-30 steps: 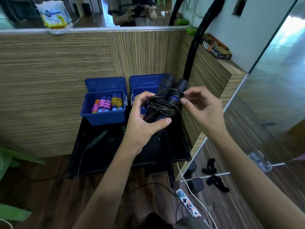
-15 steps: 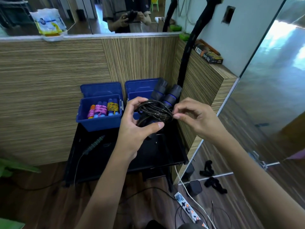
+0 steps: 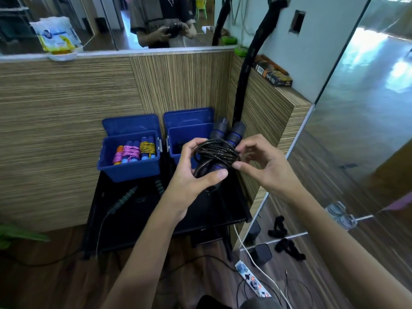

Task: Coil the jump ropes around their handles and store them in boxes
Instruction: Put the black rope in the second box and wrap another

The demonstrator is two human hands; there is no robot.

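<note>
A black jump rope (image 3: 217, 153) is coiled round its two dark handles with blue rings. My left hand (image 3: 191, 175) grips the bundle from the left and below, thumb across the front. My right hand (image 3: 263, 163) pinches the coil at its right side with fingertips. I hold the bundle over the front of the right blue box (image 3: 176, 152). The left blue box (image 3: 131, 170) holds pink and yellow coiled ropes (image 3: 136, 150). Another rope with green-striped handles (image 3: 124, 198) lies uncoiled on the black table (image 3: 145, 219).
Both boxes stand with lids raised against a striped wooden partition (image 3: 66, 121). A black padded pole (image 3: 247, 63) rises behind the right box. A mirror wall (image 3: 356, 130) is at the right. A power strip (image 3: 252, 279) and cables lie on the wooden floor.
The bundle has sunk a little toward the right box. My right fingers moved from the handles' upper end down onto the coil's right side.
</note>
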